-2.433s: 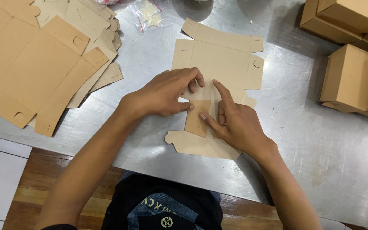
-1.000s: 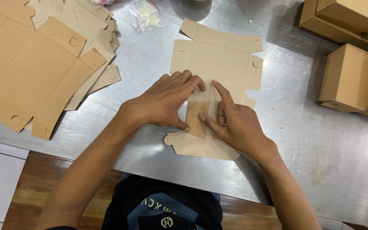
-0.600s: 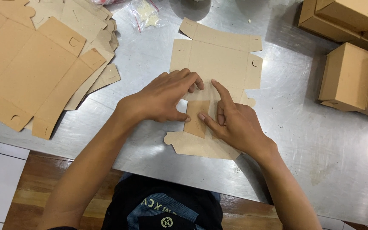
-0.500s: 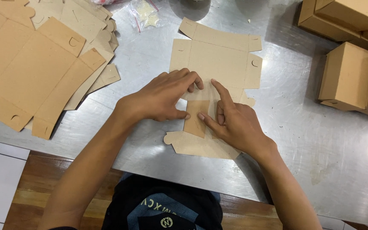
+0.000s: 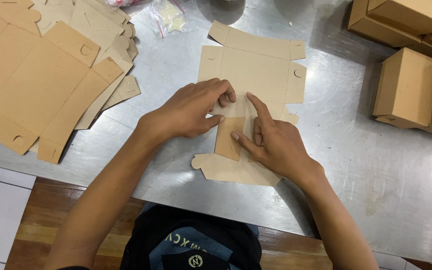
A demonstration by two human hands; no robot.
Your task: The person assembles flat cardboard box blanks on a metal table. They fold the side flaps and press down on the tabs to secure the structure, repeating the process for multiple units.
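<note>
Two hands press a flat cardboard box blank on a metal table.

The box blank (image 5: 248, 70) lies flat in the middle of the metal table (image 5: 356, 165), with its far flaps open toward the top of the view. The left hand (image 5: 191, 110) rests palm down on it, fingers together, the thumb at the edge of a small folded flap (image 5: 228, 137). The right hand (image 5: 273, 142) lies just beside, index finger stretched along the fold, thumb on the flap; it seems to press rather than grasp, but the palm hides the paper under it. A stack of flat blanks (image 5: 41, 75) lies at the left, finished boxes (image 5: 411, 85) stand at the right, and a small clear bag (image 5: 168, 12) is at the far edge.
</note>
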